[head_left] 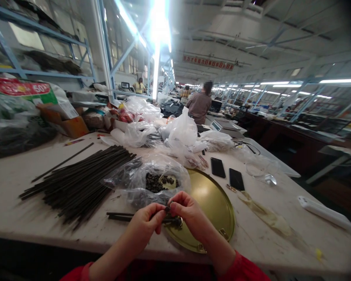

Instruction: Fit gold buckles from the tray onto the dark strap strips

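Both hands meet at the near edge of the table, approx. mid-width. The left hand and right hand are both closed, thumb & fingertips pinched together on a small dark part held between them, just above the table edge. What the part is exactly: too small to tell.

Under the hands, two thin black rods lie flat, parallel to the near edge, w/ a dark lump at their right end. They pass beneath the L hand's fingers; can't tell if that hand also grips them.

Just right of the hands is a round gold tray, its near rim overhanging the table edge a little, R wrist over its left part. Directly beyond the hands is a clear plastic bag, open, w/ a heap of small dark bits inside. Left of the bag is a big pile of black rods, fanned towards the far side, one loose rod apart from it.

Beyond the tray are two black phones, side by side, face up. Near the right edge is a white bar-shaped device. Far side has more plastic bags & a cardboard box towards the far left corner. Further back, a person stands at another bench, back turned.
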Demonstrator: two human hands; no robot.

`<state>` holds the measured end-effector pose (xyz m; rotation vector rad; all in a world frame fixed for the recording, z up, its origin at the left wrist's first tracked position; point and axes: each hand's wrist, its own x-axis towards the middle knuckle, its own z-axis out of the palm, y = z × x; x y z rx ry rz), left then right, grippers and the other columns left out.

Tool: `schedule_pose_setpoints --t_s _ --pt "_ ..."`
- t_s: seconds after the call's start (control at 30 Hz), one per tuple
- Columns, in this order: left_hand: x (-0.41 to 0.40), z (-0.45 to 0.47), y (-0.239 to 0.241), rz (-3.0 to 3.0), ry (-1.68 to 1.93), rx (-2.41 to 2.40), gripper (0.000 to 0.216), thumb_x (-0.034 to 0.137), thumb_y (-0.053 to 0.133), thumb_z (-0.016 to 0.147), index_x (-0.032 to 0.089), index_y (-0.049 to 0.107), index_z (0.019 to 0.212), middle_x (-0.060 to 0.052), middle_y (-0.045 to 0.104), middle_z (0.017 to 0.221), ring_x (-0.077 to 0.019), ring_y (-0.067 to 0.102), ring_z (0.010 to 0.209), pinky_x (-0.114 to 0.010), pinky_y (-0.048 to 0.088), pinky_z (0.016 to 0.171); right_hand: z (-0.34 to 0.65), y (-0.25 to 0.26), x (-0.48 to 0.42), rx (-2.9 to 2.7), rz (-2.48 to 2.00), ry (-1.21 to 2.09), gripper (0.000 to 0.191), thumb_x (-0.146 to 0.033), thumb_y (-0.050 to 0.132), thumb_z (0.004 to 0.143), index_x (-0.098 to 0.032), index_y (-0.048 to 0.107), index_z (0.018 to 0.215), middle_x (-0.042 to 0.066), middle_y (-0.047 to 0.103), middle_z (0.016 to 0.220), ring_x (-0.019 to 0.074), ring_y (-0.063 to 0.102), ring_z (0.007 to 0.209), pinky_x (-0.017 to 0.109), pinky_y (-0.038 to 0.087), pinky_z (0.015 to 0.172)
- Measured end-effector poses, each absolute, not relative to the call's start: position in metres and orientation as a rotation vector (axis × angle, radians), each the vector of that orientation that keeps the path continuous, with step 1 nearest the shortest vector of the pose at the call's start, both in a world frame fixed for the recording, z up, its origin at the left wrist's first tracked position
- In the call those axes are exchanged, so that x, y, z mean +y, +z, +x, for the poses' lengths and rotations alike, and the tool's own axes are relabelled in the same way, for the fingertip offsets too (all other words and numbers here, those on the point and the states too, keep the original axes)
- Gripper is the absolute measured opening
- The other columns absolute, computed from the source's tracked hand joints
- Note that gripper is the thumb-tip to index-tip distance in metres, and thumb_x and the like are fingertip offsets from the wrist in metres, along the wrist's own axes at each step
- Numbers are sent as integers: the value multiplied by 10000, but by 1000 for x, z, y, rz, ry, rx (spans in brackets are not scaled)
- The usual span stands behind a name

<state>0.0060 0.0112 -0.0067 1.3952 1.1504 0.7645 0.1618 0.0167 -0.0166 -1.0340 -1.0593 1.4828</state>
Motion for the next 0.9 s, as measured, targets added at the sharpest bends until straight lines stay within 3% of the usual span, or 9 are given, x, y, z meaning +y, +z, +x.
schedule_pose_setpoints --t_s 0.17,0.4,0.53,0.67,0.8,0.9 --pt "1 7 -4 1501 776 1213 256 357 483 768 137 607 809 81 447 443 -101 401 455 -210 322 484 160 -23 7 -1092 -1097 1255 264 -321 723 610 -182 513 690 -78 500 516 86 454 475 216 362 499" --pt "-4 11 -3 1546 796 1336 263 376 476 754 150 611 761 81 438 429 -114 425 436 -215 328 467 154 -20 -9 -1521 -1106 670 60 -226 617 724 -199 586 680 8 556 739 149 526 721 263 429 655" --pt "-6 10 -7 1542 790 1338 254 377 467 753 157 590 716 84 433 419 -110 421 420 -216 328 461 152 -26 -11 -1412 -1119 928 84 -238 569 758 -184 567 694 5 561 724 136 533 684 255 443 643" --pt "-9 9 -4 1570 762 1331 260 339 442 761 141 607 795 73 453 444 -118 437 441 -224 338 476 149 -36 -10 -1213 -1152 1195 150 -244 646 686 -181 568 797 -27 571 678 120 537 628 239 439 608" --pt "-12 10 -2 1604 791 1278 328 239 394 753 121 580 996 54 494 509 -135 481 501 -241 375 532 146 -39 -12 -1243 -1152 1209 148 -249 659 668 -183 613 791 -14 604 689 141 554 661 260 436 638" --pt "-13 9 -5 1613 778 1254 374 188 365 726 113 556 1039 41 507 535 -147 495 547 -255 391 575 146 -36 -16 -1305 -1144 1108 139 -300 638 707 -187 642 788 1 598 725 153 551 705 270 432 671"
